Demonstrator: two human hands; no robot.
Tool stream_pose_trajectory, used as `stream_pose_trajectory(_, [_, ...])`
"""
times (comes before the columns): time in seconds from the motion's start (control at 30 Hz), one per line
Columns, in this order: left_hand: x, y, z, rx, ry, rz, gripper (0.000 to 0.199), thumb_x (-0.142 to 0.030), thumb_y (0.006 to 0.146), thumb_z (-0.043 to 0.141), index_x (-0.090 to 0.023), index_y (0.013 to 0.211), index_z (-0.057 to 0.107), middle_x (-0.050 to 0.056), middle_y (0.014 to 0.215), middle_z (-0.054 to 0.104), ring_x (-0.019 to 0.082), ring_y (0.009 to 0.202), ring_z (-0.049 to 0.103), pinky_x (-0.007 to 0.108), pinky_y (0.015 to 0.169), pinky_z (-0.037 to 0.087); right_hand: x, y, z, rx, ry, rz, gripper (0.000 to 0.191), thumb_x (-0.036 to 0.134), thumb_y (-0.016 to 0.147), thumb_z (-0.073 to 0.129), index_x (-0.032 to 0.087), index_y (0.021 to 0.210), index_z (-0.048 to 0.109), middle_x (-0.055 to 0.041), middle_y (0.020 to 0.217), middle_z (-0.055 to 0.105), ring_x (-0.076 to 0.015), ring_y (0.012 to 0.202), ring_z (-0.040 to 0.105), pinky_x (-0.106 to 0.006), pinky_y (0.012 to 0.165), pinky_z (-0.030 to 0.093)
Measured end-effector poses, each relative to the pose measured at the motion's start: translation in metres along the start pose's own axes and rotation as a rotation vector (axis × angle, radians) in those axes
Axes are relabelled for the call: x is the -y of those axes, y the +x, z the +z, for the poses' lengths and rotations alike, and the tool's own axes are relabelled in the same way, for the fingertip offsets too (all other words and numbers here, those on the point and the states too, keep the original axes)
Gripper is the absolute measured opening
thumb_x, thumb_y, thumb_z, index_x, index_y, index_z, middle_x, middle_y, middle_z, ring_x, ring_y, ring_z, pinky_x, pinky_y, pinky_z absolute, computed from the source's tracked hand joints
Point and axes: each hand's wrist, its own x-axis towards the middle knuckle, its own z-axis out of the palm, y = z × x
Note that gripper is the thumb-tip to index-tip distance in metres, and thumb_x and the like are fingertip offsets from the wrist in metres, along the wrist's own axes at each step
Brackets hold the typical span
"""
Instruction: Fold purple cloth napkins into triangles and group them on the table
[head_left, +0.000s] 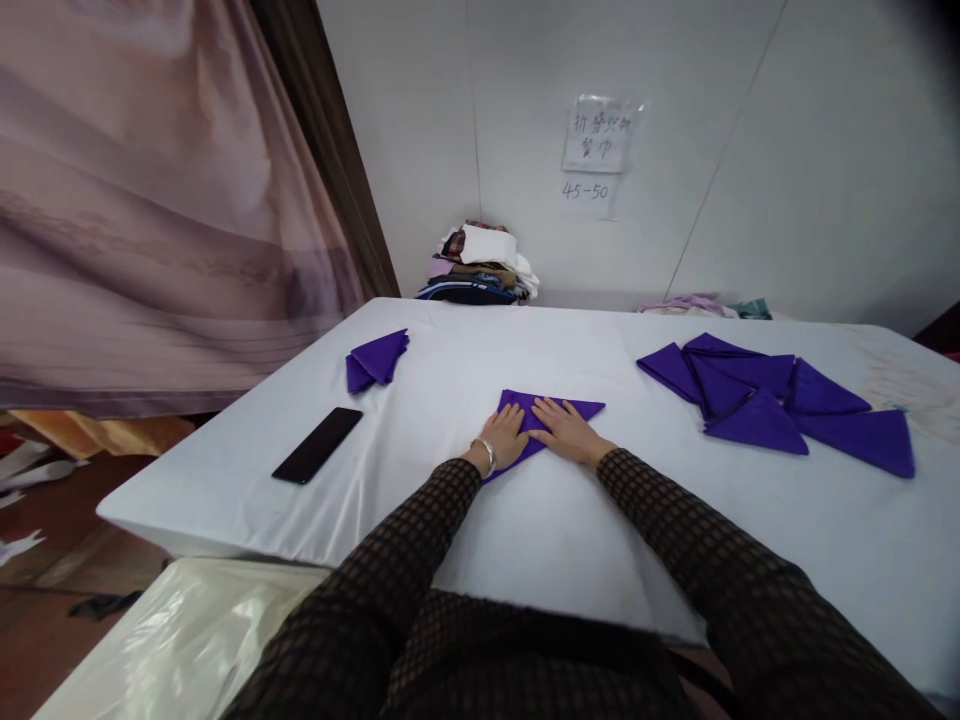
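Note:
A purple cloth napkin (574, 407), folded into a triangle, lies on the white-covered table in front of me. My left hand (505, 430), with a silver bracelet at the wrist, rests flat on its left part. On the middle of the same napkin lies my right hand (566, 430), palm down with fingers stretched out. The two thumbs almost meet. Part of the cloth is hidden beneath both hands. Several more folded purple napkins (757, 420) overlap in a group at the right, and another folded purple bundle (375, 360) sits at the far left.
A black phone (318, 445) lies on the white tablecloth (420, 450) at the left. Behind the table's far edge rises a stack of folded clothes (480, 270). A plastic-covered surface (217, 620) adjoins the near left corner. A curtain (172, 200) hangs at the left.

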Motion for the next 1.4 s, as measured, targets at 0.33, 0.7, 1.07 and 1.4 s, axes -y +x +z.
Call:
stream_pose_trajectory(0.33, [0.030,0.010,-0.021,-0.060,0.080,0.115,0.047,-0.038,0.092,0.035,-0.022,0.136,0.041,0.006,0.146,0.038,0.022,0.134,0.033,0.043,0.108,0.029,-0.002,0.000,0.005,-0.021,-0.039,-0.020,0.071,0.061,0.091,0.024,0.016,0.146,0.028,-0.0087,0.152,0.023,-0.0243,0.141,0.016,-0.046,0.113,0.010])
stream_pose_trajectory(0.7, [0.033,0.003,-0.023,-0.208,0.137,0.118,0.035,-0.029,0.090,0.042,-0.023,0.120,0.058,0.006,0.124,0.058,0.023,0.114,0.050,0.039,0.094,0.042,-0.008,0.000,0.002,-0.013,-0.009,-0.076,0.069,0.061,0.090,0.027,0.019,0.144,0.031,-0.0087,0.151,0.025,-0.0248,0.140,0.018,-0.047,0.113,0.013])
stream_pose_trajectory(1.07, [0.052,-0.025,-0.035,-0.219,0.100,0.424,0.048,-0.005,0.078,0.044,-0.021,0.121,0.056,0.006,0.124,0.060,0.020,0.115,0.051,0.039,0.096,0.042,-0.010,-0.006,-0.005,0.031,0.001,-0.114,0.070,0.060,0.090,0.029,0.016,0.144,0.030,-0.0097,0.152,0.022,-0.0243,0.140,0.017,-0.047,0.113,0.012])
stream_pose_trajectory(1.4, [0.048,-0.054,-0.036,-0.076,0.138,0.516,0.047,-0.014,0.080,0.042,-0.026,0.124,0.055,0.004,0.131,0.056,0.018,0.121,0.048,0.037,0.099,0.037,-0.008,-0.007,-0.009,0.035,0.030,-0.108,0.063,0.053,0.092,0.035,0.018,0.144,0.032,-0.0100,0.152,0.023,-0.0249,0.140,0.019,-0.047,0.114,0.011])
